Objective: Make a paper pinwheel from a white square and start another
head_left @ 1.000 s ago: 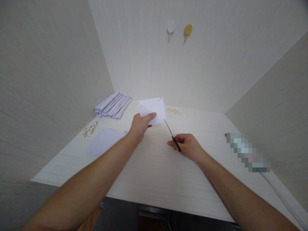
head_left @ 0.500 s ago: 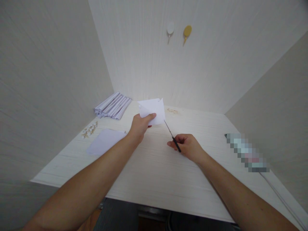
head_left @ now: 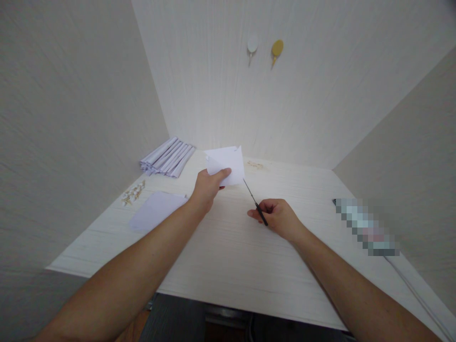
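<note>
My left hand [head_left: 210, 186] pinches a piece of white paper [head_left: 227, 161] near the middle of the table, thumb on top and fingers underneath. Small cuts or flaps show along the paper's upper right and left edges. In my right hand [head_left: 276, 214] are scissors with black handles [head_left: 261, 213]. Their thin blades point up and left, with the tips at the paper's lower right corner. Whether the tips touch the paper I cannot tell. Behind my left forearm lies another white paper sheet [head_left: 155, 210], flat on the table.
Rolled or folded paper strips [head_left: 167, 156] are stacked at the back left. Small white and tan bits [head_left: 133, 193] lie at the left edge, more tan bits [head_left: 255, 165] at the back. A blurred-out device [head_left: 366, 228] with a cable is on the right. Two hooks [head_left: 277, 48] hang on the wall.
Almost nothing differs; the whole view has shifted down very slightly. Both hands, the paper and the scissors keep their positions.
</note>
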Action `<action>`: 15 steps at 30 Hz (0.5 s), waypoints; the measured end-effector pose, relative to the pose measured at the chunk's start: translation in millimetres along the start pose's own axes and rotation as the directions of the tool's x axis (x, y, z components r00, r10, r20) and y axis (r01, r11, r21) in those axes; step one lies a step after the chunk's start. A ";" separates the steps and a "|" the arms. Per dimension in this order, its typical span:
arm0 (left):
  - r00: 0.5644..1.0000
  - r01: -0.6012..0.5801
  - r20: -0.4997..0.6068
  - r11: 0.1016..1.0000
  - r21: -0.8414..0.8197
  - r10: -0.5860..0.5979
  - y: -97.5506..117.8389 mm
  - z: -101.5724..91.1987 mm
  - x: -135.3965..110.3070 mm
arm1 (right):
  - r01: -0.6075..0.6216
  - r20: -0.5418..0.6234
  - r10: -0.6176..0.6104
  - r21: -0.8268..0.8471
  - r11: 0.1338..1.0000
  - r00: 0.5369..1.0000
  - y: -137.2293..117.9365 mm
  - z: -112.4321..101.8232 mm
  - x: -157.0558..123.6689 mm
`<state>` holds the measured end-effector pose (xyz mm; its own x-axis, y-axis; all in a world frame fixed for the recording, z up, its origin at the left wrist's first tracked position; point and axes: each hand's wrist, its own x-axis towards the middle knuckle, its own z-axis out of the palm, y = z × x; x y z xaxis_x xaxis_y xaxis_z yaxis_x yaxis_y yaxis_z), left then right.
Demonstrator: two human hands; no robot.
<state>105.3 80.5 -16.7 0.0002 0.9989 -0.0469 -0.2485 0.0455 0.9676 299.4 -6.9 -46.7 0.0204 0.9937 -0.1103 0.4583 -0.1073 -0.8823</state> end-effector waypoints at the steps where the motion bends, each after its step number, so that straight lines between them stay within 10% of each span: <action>1: 1.000 0.003 -0.002 1.000 0.000 -0.003 0.5 0.1 -0.2 | -0.002 0.000 0.002 -0.006 1.000 1.000 0.4 -0.1 0.1; 15: 0.998 -0.007 -0.056 1.000 0.006 0.007 0.8 -1.7 2.1 | 0.031 -0.089 -0.062 -0.309 0.951 0.994 7.3 -15.4 7.3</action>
<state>103.5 82.7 -16.4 -0.0562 0.9970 -0.0540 -0.2429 0.0388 0.9693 316.6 0.0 -46.9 0.0710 0.9974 -0.0145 0.7106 -0.0608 -0.7010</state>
